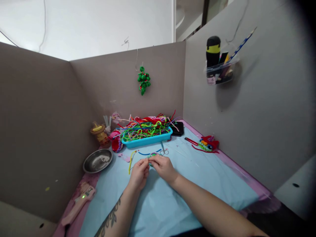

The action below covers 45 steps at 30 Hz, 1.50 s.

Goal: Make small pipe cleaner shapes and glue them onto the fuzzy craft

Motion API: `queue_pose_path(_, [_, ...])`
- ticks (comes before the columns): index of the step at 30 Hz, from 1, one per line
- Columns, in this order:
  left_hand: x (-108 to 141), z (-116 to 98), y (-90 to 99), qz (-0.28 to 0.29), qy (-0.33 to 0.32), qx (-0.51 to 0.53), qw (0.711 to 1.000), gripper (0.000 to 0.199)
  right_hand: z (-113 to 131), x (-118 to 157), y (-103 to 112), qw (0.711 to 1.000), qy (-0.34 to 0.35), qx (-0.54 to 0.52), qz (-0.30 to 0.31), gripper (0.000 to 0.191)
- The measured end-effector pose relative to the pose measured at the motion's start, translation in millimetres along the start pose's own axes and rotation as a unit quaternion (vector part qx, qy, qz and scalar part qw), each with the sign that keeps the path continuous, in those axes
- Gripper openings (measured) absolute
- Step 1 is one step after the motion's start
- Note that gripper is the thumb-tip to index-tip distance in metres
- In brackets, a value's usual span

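Observation:
Over the middle of the blue table cover (197, 171), my left hand (140, 172) and my right hand (163, 167) meet at the fingertips, both closed in a pinch. Whatever they hold is too small and covered to make out. A small green and purple piece (152, 155) shows just behind the fingers; whether it is held or lying there I cannot tell. Just beyond lie a pair of scissors (164, 152) and a blue pipe cleaner (147, 154). A bent yellow pipe cleaner (130, 164) lies left of my left hand, near a pink scrap (125, 158).
A blue tray (148, 141) heaped with colourful pipe cleaners (148, 126) stands at the back. To the left are a metal bowl (91, 167), a lidded cup (100, 135) and a pink glue gun (79, 204). A red cutter (191, 141) lies right. Grey partitions (160, 79) enclose the table.

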<state>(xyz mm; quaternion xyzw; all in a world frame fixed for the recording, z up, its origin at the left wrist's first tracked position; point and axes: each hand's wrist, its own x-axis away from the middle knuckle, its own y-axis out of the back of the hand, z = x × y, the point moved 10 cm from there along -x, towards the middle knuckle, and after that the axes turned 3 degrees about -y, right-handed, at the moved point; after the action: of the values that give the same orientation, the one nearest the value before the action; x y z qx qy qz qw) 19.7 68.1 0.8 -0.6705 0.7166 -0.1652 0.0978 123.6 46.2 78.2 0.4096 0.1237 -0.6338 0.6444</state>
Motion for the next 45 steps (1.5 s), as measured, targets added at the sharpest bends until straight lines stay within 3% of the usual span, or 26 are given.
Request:
queue_pose_path(13, [2.4, -3.2, -1.5, -0.026, -0.018, -0.033, 0.999, 0.041, -11.0, -0.3, -14.7, 0.992, -0.046, 0.104, 0.048, 0.014])
queue_pose_path(21, [0.8, 4.1, -2.8, -0.007, 0.02, -0.003, 1.0, 0.042, -32.7, -2.7, 3.8, 0.992, -0.129, -0.014, -0.01, 0.02])
queue_pose_path(23, [0.4, 4.5, -2.9, -0.001, 0.023, 0.005, 1.0, 0.041, -37.2, -3.6, 1.5, 0.99, -0.141, -0.029, 0.005, 0.024])
queue_pose_path(27, [0.4, 2.6, -1.6, -0.003, 0.018, 0.003, 1.0, 0.042, -44.6, -1.7, -4.2, 0.984, -0.169, -0.058, 0.013, 0.01])
queue_pose_path(33, [0.4, 0.4, -1.2, -0.001, -0.002, -0.011, 1.0, 0.044, -33.7, -0.2, -14.5, 0.979, -0.145, -0.137, 0.032, 0.017])
queue_pose_path(38, [-1.4, 7.9, -0.4, -0.002, 0.009, 0.009, 1.0, 0.042, -37.5, 0.4, -17.1, 0.966, -0.183, -0.184, 0.017, 0.012])
queue_pose_path(42, [-1.6, 14.3, -4.0, -0.001, 0.049, 0.086, 0.995, 0.041, -47.4, 2.0, -18.5, 0.925, -0.251, -0.286, -0.02, 0.016])
queue_pose_path(45, [-1.4, 13.8, -4.4, -0.011, 0.083, 0.181, 0.98, 0.033, -63.7, 8.2, -24.0, 0.832, -0.344, -0.433, -0.05, 0.021])
